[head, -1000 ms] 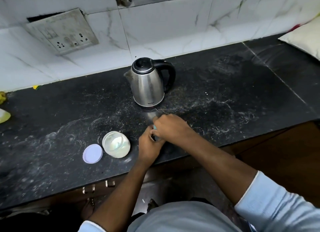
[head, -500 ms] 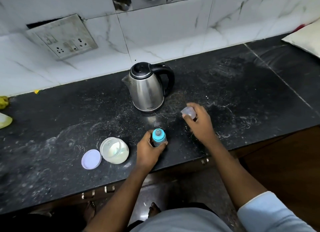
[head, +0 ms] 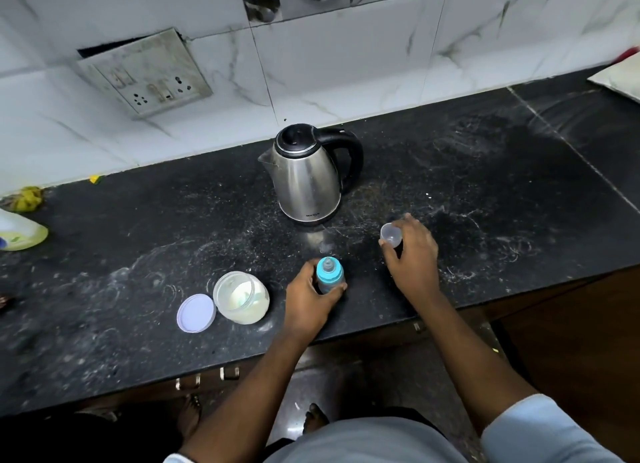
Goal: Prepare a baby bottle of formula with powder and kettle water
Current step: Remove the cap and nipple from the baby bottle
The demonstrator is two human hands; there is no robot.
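Note:
A small baby bottle (head: 329, 275) with a blue collar and teat stands upright near the counter's front edge, and my left hand (head: 310, 298) grips its body. My right hand (head: 410, 253) holds the bottle's clear cap (head: 390, 234) to the right of the bottle, low over the counter. A steel kettle (head: 306, 177) with a black lid and handle stands behind them. An open jar of white powder (head: 241, 297) sits left of the bottle, with its lilac lid (head: 196, 312) lying flat beside it.
The black stone counter (head: 485, 192) is dusted with white streaks. A white-and-green bottle (head: 20, 232) and yellow scraps (head: 27, 198) lie at the far left. A wall socket plate (head: 145, 71) hangs loose on the tiles. A white cushion (head: 620, 76) rests at the far right.
Both hands were together on the bottle; my right hand pulled the clear cap off and carried it to the right, baring the blue teat. My left hand stayed on the bottle.

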